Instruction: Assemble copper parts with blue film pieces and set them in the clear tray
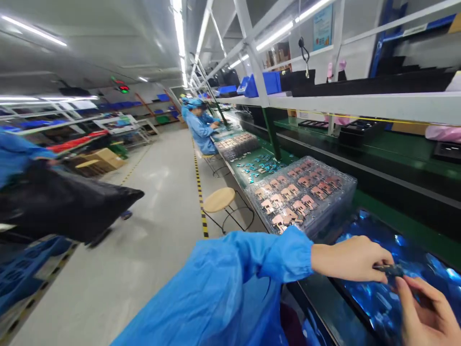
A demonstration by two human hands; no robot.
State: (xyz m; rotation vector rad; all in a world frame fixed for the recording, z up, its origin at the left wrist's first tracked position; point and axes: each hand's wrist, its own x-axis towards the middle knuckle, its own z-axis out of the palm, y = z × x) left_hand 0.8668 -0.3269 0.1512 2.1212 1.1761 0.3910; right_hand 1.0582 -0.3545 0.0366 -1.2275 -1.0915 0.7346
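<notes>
My left hand (355, 258), in a blue sleeve, reaches to the right and pinches one end of a small dark circuit board (391, 270). At the lower right edge, my right hand (427, 312) grips the board's other end between thumb and finger. Both hands are over a black tray (351, 300) filled with shiny blue film-covered pieces (383, 300). Just beyond my left hand is a stack of clear plastic trays (336, 216). Rows of copper-coloured boards (288, 192) lie in the top one. Fine detail of the held board is too small to make out.
Loose blue pieces (259, 166) lie farther along the green bench, before another tray stack (237, 146). A round stool (219, 200) stands in the aisle. Workers in blue (200, 127) sit beyond. At left, a blurred person carries a black bag (72, 199). A white shelf (360, 103) runs above.
</notes>
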